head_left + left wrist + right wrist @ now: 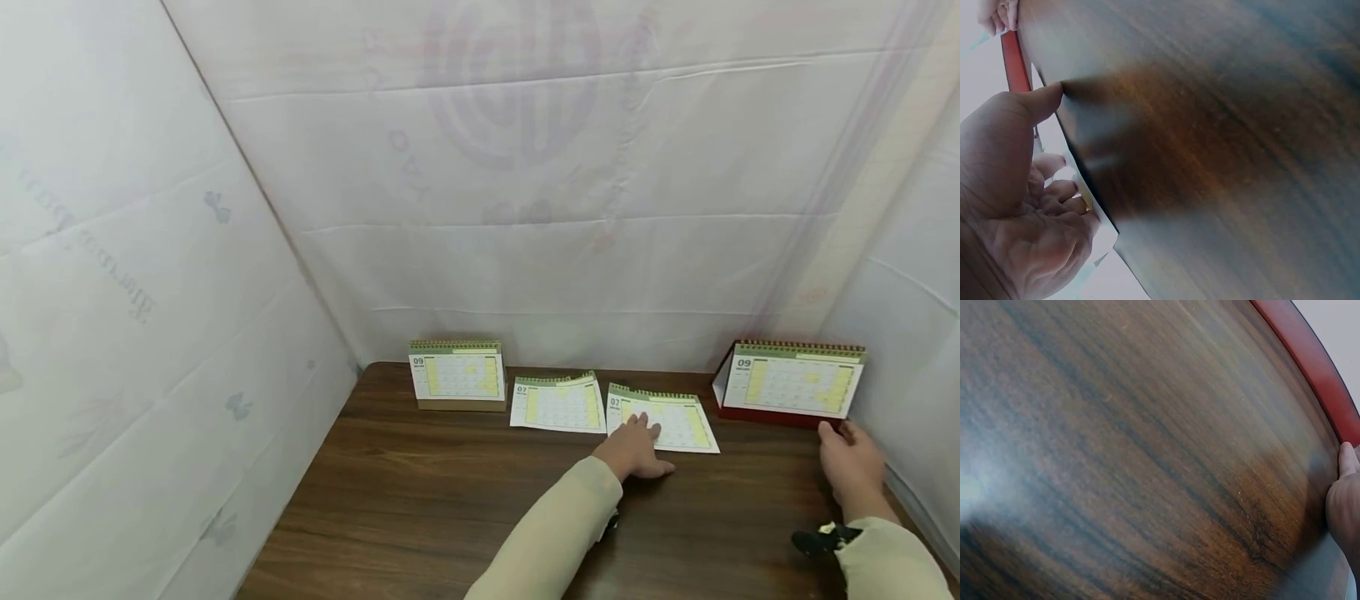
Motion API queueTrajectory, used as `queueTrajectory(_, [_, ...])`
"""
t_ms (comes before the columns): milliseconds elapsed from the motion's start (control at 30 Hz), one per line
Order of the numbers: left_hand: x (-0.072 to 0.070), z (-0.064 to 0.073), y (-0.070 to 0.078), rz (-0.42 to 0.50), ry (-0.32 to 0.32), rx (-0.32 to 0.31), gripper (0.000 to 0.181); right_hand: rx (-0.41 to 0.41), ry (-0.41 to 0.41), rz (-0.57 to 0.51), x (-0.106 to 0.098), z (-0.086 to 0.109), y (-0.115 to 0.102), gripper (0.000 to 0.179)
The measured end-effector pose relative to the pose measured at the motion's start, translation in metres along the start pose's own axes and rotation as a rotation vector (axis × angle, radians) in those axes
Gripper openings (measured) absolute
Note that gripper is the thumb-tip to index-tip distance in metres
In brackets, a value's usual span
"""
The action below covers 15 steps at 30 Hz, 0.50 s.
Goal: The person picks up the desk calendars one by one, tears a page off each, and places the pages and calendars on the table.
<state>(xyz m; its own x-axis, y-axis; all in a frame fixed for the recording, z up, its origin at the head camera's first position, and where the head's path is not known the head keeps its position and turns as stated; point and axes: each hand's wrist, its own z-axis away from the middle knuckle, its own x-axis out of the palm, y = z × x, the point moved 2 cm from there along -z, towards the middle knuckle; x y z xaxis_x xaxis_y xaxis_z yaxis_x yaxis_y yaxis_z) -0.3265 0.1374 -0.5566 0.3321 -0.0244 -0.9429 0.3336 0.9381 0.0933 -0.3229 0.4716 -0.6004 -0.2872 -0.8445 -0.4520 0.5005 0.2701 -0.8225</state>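
Note:
My left hand (636, 448) rests with its fingers spread on a loose spiral-topped calendar pad (686, 427) marked 07, lying on the table; its thumb reaches past the front edge onto the wood. In the left wrist view, the hand (1035, 206) shows its fingers over the white sheet. At the far right stands a desk calendar (802, 383) marked 09 with a red base (1310, 359). Its lower right corner is held by my right hand (853, 462), thumb at the front; the other fingers are partly hidden. In the right wrist view only part of this hand (1346, 506) shows.
Another calendar pad (558, 406) marked 07 lies left of my left hand. Beyond it, a desk calendar (457, 375) with a tan base stands at the back left. White sheeting (525, 267) walls the brown wooden table (420, 500) at the back and sides.

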Motion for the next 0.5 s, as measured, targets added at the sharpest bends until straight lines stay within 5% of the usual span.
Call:
queueTrajectory(233, [-0.0042,-0.0035,-0.0008,0.021,-0.016,-0.011,0.075,0.007,0.024,0.011,0.0012,-0.0008,0.002,0.078])
queueTrajectory(500, [-0.009,-0.0061,0.0019,0.008,0.044,-0.033,0.082,0.0,0.035,0.006,0.0015,-0.0016,-0.0029,0.079])
